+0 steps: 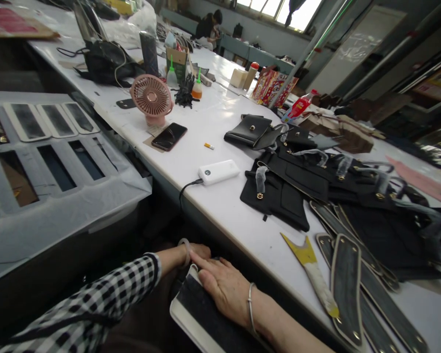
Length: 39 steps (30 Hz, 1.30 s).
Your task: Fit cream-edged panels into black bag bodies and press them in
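Note:
A black leather-like piece with a pale edge lies tilted below the table edge, over my lap. My right hand, with a metal bangle at the wrist, grips its upper side. The thumb presses on the black face and the other fingers reach over the far edge. Just beyond, my left hand is at the top end of the piece, close against the right fingertips. A pale bangle circles that wrist, below a checked sleeve. Its fingers are mostly hidden, so their grip does not show.
On the white table lie a power bank, a phone, a pink fan, black bags, long dark straps and a yellow forked tool. A tray with cut-outs stands left. A person sits far back.

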### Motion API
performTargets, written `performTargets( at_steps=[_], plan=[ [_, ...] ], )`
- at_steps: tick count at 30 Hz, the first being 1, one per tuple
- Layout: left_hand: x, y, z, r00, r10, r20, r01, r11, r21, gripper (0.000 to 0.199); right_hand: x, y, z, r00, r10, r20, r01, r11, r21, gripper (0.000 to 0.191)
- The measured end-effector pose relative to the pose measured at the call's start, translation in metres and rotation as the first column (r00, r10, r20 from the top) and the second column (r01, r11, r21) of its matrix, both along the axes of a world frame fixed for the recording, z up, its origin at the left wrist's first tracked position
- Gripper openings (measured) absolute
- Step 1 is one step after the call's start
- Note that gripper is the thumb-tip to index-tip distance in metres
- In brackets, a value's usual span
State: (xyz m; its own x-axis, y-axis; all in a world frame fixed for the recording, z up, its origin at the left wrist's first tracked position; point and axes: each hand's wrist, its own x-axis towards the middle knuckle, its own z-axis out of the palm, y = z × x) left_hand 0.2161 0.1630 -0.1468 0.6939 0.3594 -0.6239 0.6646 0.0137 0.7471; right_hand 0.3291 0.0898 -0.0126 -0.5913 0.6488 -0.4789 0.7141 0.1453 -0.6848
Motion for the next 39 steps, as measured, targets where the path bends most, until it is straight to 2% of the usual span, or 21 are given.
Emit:
performTargets(
  at_steps=[3, 6, 8, 10, 13, 17, 20, 23, 26, 27, 28, 29, 30, 31, 32, 33, 35, 37, 39],
  plan=[
    [-0.007, 0.018, 0.017, 0.995, -0.076, -0.071, 0.07, 0.993, -0.09, 0.042, 0.007, -0.006, 0.001, 0.999, -0.037, 0.002, 0.037, 0.999, -0.029, 0.052],
    [-0.02, 0.032, 0.048, 0.997, -0.068, -0.035, 0.061, 0.984, -0.169, 0.068, 0.018, -0.014, 0.004, 0.997, -0.069, 0.015, 0.07, 0.995, -0.066, 0.053],
    [-0.029, 0.034, 0.073, 0.996, -0.094, 0.009, 0.094, 0.97, -0.224, 0.073, 0.027, -0.02, 0.006, 0.997, -0.074, 0.016, 0.075, 0.993, -0.09, 0.054],
    [-0.036, 0.031, 0.096, 0.988, -0.149, 0.048, 0.156, 0.96, -0.232, 0.067, 0.037, -0.026, 0.009, 0.997, -0.08, 0.019, 0.081, 0.991, -0.108, 0.055],
    [-0.042, 0.022, 0.118, 0.971, -0.227, 0.077, 0.237, 0.96, -0.151, 0.048, 0.053, -0.038, 0.012, 0.992, -0.118, 0.033, 0.122, 0.984, -0.133, 0.055],
    [-0.04, 0.014, 0.129, 0.959, -0.277, 0.052, 0.28, 0.959, -0.048, 0.034, 0.078, -0.06, 0.016, 0.983, -0.169, 0.067, 0.179, 0.967, -0.182, 0.053],
    [-0.037, 0.014, 0.136, 0.951, -0.308, 0.014, 0.307, 0.951, 0.037, 0.032, 0.095, -0.075, 0.022, 0.975, -0.212, 0.074, 0.223, 0.954, -0.202, 0.05],
    [-0.033, 0.012, 0.148, 0.945, -0.327, -0.008, 0.324, 0.931, 0.168, 0.039, 0.11, -0.087, 0.027, 0.958, -0.275, 0.079, 0.286, 0.937, -0.2, 0.05],
    [-0.029, 0.001, 0.162, 0.936, -0.35, 0.044, 0.315, 0.886, 0.341, 0.042, 0.121, -0.097, 0.023, 0.915, -0.398, -0.064, 0.375, 0.899, -0.226, 0.053],
    [-0.028, -0.006, 0.167, 0.93, -0.358, 0.085, 0.297, 0.866, 0.402, 0.039, 0.124, -0.103, 0.018, 0.857, -0.499, -0.128, 0.457, 0.851, -0.26, 0.055],
    [-0.026, -0.015, 0.17, 0.922, -0.365, 0.131, 0.272, 0.85, 0.452, 0.033, 0.124, -0.111, 0.011, 0.747, -0.641, -0.18, 0.576, 0.758, -0.306, 0.058],
    [-0.024, -0.026, 0.173, 0.913, -0.371, 0.173, 0.249, 0.839, 0.483, 0.026, 0.123, -0.122, 0.001, 0.582, -0.787, -0.205, 0.706, 0.615, -0.351, 0.063],
    [-0.021, -0.037, 0.174, 0.903, -0.376, 0.206, 0.234, 0.835, 0.499, 0.02, 0.119, -0.134, -0.012, 0.385, -0.9, -0.204, 0.812, 0.435, -0.389, 0.068],
    [-0.018, -0.05, 0.175, 0.896, -0.383, 0.225, 0.231, 0.834, 0.5, 0.015, 0.113, -0.148, -0.025, 0.18, -0.966, -0.187, 0.879, 0.243, -0.411, 0.073],
    [-0.015, -0.062, 0.175, 0.889, -0.394, 0.232, 0.241, 0.835, 0.495, 0.013, 0.103, -0.161, -0.04, 0.048, -0.984, -0.174, 0.909, 0.115, -0.4, 0.077],
    [-0.011, -0.074, 0.173, 0.884, -0.407, 0.231, 0.251, 0.829, 0.5, 0.013, 0.09, -0.174, -0.054, -0.012, -0.986, -0.167, 0.919, 0.055, -0.39, 0.083],
    [-0.001, -0.095, 0.169, 0.876, -0.431, 0.215, 0.267, 0.805, 0.529, 0.017, 0.058, -0.191, -0.081, -0.053, -0.984, -0.168, 0.92, 0.017, -0.392, 0.094],
    [0.012, -0.11, 0.164, 0.874, -0.449, 0.184, 0.28, 0.776, 0.565, 0.017, 0.024, -0.194, -0.1, -0.051, -0.978, -0.205, 0.927, 0.03, -0.374, 0.098],
    [0.024, -0.12, 0.162, 0.877, -0.459, 0.142, 0.293, 0.745, 0.599, 0.014, -0.002, -0.183, -0.109, -0.011, -0.961, -0.275, 0.947, 0.079, -0.313, 0.087]
  ],
)
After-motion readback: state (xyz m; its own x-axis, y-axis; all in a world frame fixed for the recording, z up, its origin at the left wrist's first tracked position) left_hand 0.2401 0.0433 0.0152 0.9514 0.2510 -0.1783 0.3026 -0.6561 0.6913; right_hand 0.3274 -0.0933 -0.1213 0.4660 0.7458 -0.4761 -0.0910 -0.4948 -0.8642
